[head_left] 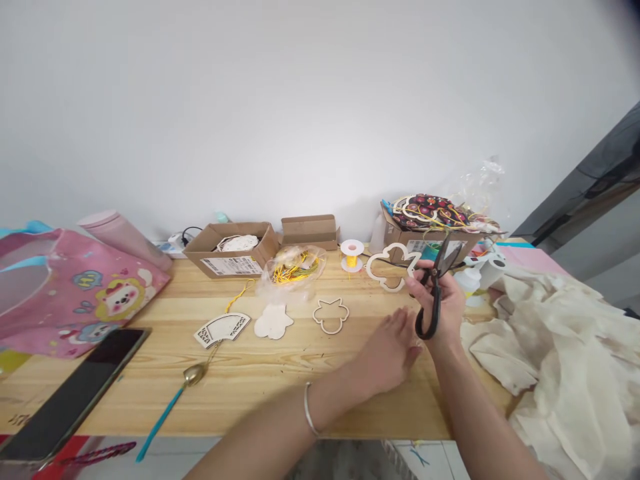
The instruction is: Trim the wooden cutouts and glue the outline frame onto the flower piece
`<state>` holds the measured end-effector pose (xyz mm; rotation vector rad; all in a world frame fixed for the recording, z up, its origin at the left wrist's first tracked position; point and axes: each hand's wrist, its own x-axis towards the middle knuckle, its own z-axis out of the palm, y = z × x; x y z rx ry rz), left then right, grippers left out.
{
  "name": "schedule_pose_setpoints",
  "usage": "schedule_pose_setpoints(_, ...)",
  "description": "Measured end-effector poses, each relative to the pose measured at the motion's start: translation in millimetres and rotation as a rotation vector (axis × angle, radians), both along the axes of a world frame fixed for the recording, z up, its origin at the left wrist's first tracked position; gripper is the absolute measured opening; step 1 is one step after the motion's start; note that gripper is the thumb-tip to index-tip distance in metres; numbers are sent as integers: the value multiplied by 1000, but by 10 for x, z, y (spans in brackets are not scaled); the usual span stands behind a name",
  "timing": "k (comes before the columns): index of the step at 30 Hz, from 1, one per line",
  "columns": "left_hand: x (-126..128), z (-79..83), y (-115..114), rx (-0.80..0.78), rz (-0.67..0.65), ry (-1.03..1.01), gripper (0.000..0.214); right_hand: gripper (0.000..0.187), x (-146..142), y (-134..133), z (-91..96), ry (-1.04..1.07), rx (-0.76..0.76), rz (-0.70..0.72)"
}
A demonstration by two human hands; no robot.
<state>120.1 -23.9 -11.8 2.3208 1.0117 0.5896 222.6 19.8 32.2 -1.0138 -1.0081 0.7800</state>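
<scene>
My right hand (445,303) grips black scissors (434,287), blades pointing up and away, together with a cloud-shaped wooden frame (393,265) held at its right edge above the table. My left hand (390,350) lies near it on the wooden table (250,380), fingers stretched toward the right hand, holding nothing visible; a silver bangle circles the wrist. In front lie a smaller wooden outline frame (331,315), a solid pale wooden shape (273,321) and a fan-shaped wooden piece (222,329) with a yellow cord.
Cream fabric (555,347) is piled at the right. Cardboard boxes (233,250) (430,230), a yellow thread spool (353,255) and a bag of yellow cords (295,267) line the back. A pink bag (65,287), a phone (75,393) and a teal tassel (167,410) lie left.
</scene>
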Motion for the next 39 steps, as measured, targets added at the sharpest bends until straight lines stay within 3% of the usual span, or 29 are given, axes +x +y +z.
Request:
schedule_pose_setpoints(4,-686,22,129,-38,205,10,45,35,-63,-13,0,-44,-59,147)
schedule_pose_setpoints(7,-1044,64,187,-126,356,-235,41,37,-171,-36,-39,-63,-142,266)
schedule_pose_setpoints(10,-1032,132,228,-452,275,-725,55,39,-305,-48,-138,-20,-224,312)
schedule_pose_setpoints(12,-906,168,260,-703,233,-988,52,41,-385,-41,-215,14,-279,357)
schedule_pose_setpoints(16,-803,216,327,-969,304,-1095,36,41,-440,19,-317,-52,-299,377)
schedule_pose_setpoints(19,-940,234,353,-1075,380,-1112,30,36,-370,88,-336,-324,-243,289)
schedule_pose_setpoints(24,-1128,164,367,-1099,447,-1226,23,29,-250,159,-334,-929,17,230)
schedule_pose_setpoints(28,-1137,81,386,-1033,496,-1248,24,28,-257,183,-394,-1200,91,216)
schedule_pose_setpoints(34,-1180,37,374,-962,451,-1142,27,27,-270,247,-536,-1264,70,229)
schedule_pose_setpoints(39,-1172,-17,357,-905,541,-1088,28,31,-312,228,-551,-1247,-2,264)
